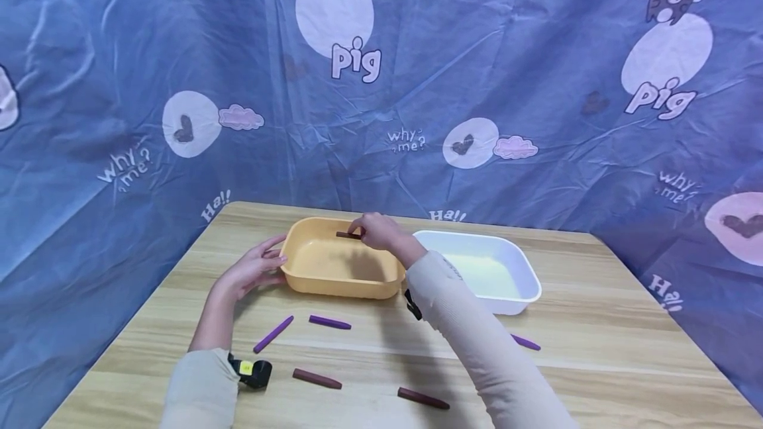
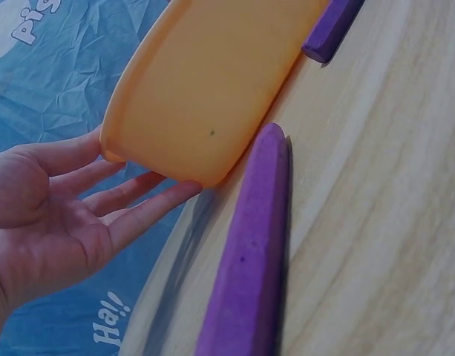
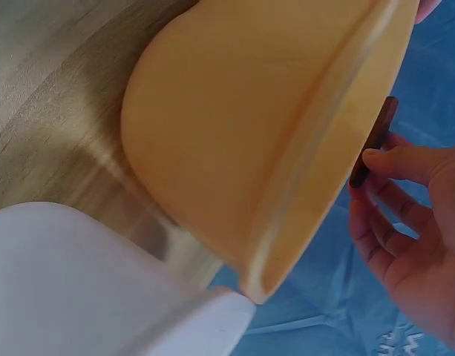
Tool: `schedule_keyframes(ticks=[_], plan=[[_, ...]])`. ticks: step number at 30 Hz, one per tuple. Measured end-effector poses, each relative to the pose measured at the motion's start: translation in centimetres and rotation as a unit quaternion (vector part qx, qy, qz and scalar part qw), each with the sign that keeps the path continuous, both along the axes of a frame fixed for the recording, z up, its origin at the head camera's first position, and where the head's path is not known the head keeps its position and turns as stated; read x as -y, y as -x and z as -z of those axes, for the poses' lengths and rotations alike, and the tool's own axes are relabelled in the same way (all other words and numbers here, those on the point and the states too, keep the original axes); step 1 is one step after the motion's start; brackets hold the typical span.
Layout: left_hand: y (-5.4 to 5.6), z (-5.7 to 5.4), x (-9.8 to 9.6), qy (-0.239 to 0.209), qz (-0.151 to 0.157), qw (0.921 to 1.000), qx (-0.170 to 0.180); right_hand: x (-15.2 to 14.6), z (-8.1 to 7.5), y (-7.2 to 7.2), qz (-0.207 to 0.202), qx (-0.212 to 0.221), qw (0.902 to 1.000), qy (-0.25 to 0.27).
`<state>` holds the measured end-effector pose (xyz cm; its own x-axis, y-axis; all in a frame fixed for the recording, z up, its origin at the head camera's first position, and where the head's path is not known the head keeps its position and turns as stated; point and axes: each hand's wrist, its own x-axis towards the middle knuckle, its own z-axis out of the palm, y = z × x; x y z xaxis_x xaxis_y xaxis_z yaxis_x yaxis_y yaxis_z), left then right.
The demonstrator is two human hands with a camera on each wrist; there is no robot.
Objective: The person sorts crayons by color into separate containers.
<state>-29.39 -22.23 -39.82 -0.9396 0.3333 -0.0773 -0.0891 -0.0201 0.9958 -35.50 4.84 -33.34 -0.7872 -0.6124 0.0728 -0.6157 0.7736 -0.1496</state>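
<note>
My right hand [image 1: 378, 230] is over the yellow-orange basin [image 1: 342, 288], near its far rim. Between thumb and fingertips it pinches a dark brown crayon [image 3: 375, 141], held above the basin's floor. My left hand [image 1: 255, 267] rests against the basin's left end. In the left wrist view its fingers [image 2: 149, 215] are fairly straight and spread, their tips on the outer wall and rim. A purple crayon [image 1: 273, 334] lies in front of the left hand, and a second purple crayon [image 1: 330, 322] lies before the basin.
A white basin [image 1: 521, 277] stands right of the orange one, partly behind my right forearm. Two brown crayons, a left one [image 1: 317, 379] and a right one [image 1: 423, 398], lie nearer me. Another purple crayon [image 1: 527, 342] lies at the right. A blue printed cloth [image 1: 417, 104] hangs behind the table.
</note>
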Motion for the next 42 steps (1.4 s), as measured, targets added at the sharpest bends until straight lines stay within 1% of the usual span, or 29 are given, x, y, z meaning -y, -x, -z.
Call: schedule_keyframes(ticks=[4, 8, 13, 20, 26, 30, 32, 37, 39, 42], plan=[[0.0, 0.1, 0.1, -0.002, -0.001, 1.0, -0.003, 0.1, 0.9, 0.8, 0.016, -0.005, 0.9998, -0.005], [0.0, 0.0, 0.2, -0.004, -0.002, 1.0, -0.003, 0.5, 2.1, 1.3, 0.019, -0.014, 0.9997, -0.006], [0.0, 0.1, 0.0, -0.004, 0.002, 1.0, 0.001, 0.8, 3.1, 1.1, 0.02, 0.005, 0.9998, -0.006], [0.1, 0.2, -0.2, -0.01, 0.004, 0.9999, 0.002, 0.9, 4.5, 1.1, 0.025, 0.006, 0.9992, -0.029], [0.2, 0.2, 0.0, -0.01, 0.001, 0.9999, 0.0, 1.0, 5.0, 1.1, 0.035, 0.015, 0.9987, -0.033], [0.2, 0.2, 0.0, -0.007, 0.0, 1.0, 0.0, 1.1, 5.0, 0.9, 0.045, 0.026, 0.9982, -0.031], [0.1, 0.1, -0.1, -0.007, 0.0, 1.0, 0.002, 1.1, 4.8, 0.9, 0.039, 0.025, 0.9985, -0.026], [0.1, 0.1, -0.1, -0.007, -0.002, 1.0, 0.002, 1.4, 3.6, 0.5, -0.004, 0.004, 0.9999, -0.014], [0.1, 0.0, -0.1, -0.006, -0.002, 1.0, 0.0, 1.6, 2.8, 0.0, -0.018, -0.008, 0.9997, -0.011], [0.0, 0.0, -0.1, -0.004, 0.001, 1.0, -0.005, 1.7, 1.8, -1.3, -0.038, -0.028, 0.9989, -0.001]])
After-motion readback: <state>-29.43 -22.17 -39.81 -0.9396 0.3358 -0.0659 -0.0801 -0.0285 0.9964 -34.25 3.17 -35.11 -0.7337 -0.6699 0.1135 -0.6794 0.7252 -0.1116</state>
